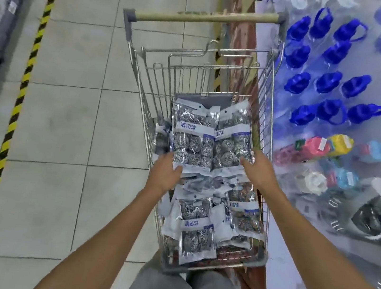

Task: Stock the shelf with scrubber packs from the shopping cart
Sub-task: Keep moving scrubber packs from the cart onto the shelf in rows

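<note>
From my head camera, both my bare arms reach forward and down into the shopping cart (272, 87). My left hand (164, 174) comes in at the lower left corner of the raised scrubber packs (194, 136), thumb lying across the white bottom edge; the fingers go under the packs, so I cannot tell how tightly they curl. My right hand (259, 166) meets the right edge of the same packs, thumb on the front face, fingers out of sight behind. Two packs sit side by side between my hands, tilted up toward me, above the loose pile of packs (199, 223) filling the cart's basket. The far end of the pile is hidden behind the lifted ones. The cart's handle (204, 16) points away from me. To my right, blue-capped water jugs (329, 82) are smeared by blur, and the goods below them are too soft to name. A yellow-black floor stripe (21, 97) runs along my left.
</note>
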Tool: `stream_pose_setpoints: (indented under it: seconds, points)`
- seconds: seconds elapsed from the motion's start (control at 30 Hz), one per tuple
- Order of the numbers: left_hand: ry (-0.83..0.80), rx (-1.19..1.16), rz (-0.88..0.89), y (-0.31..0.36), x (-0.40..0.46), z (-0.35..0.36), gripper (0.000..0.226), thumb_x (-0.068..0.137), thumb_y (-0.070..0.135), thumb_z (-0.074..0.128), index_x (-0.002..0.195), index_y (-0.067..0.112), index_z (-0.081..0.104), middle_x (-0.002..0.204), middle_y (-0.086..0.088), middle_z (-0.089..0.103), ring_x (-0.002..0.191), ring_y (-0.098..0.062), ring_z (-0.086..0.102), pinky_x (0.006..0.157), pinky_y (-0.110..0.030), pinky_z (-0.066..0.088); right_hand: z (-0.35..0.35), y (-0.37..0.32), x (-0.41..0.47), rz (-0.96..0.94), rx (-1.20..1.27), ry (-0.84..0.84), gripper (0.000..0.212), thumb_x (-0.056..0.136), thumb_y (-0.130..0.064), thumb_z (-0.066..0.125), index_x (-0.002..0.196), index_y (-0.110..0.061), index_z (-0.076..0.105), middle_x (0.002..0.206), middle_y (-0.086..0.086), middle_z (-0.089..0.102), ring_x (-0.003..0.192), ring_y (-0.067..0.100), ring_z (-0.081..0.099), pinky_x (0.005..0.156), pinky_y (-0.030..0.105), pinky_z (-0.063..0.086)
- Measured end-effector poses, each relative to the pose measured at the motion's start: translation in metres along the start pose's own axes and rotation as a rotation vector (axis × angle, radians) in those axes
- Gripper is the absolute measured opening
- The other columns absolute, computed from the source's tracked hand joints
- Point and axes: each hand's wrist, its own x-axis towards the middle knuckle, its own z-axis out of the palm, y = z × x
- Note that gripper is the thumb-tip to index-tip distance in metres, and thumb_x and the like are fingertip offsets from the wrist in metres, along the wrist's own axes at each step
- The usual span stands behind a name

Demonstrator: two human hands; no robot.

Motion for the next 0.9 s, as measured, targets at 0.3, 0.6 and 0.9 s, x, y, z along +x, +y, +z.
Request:
stream_pose_setpoints:
  seconds: [0.3, 0.6, 0.9]
  points:
    - [0.014, -0.155, -0.196, -0.015, 0.149, 0.026, 0.086, 0.079, 0.063, 0.068, 0.15, 0.023, 0.04, 0.145, -0.012, 0.055, 0.135, -0.037, 0.053, 0.112, -0.061, 0.043, 0.02, -0.012, 0.122, 0.194, 0.146, -0.044, 0.069, 0.095, -0.04, 0.07, 0.148, -0.013, 0.035, 0.139, 0.015, 0.056, 0.127, 0.038, 0.056, 0.106, 0.05, 0.045]
    - [-0.048, -0.412, -0.383, 0.018, 0.15, 0.024, 0.105, 0.082, 0.031, 0.086, 0.162, 0.01, 0.021, 0.164, -0.017, 0.034, 0.149, -0.04, 0.036, 0.121, -0.058, 0.032, 0.038, 0.003, 0.156, 0.291, 0.323, -0.069, 0.067, 0.081, -0.025, 0.086, 0.137, -0.015, 0.051, 0.128, 0.002, 0.062, 0.122, 0.024, 0.057, 0.099, 0.035, 0.044]
    - [-0.025, -0.592, -0.362, 0.026, 0.142, 0.031, 0.107, 0.079, 0.027, 0.088, 0.163, 0.017, 0.023, 0.167, -0.009, 0.03, 0.152, -0.034, 0.032, 0.123, -0.06, 0.026, 0.044, 0.003, 0.143, 0.179, 0.274, 0.01, 0.062, 0.085, -0.028, 0.083, 0.138, -0.017, 0.051, 0.138, 0.004, 0.06, 0.126, 0.025, 0.055, 0.105, 0.039, 0.045]
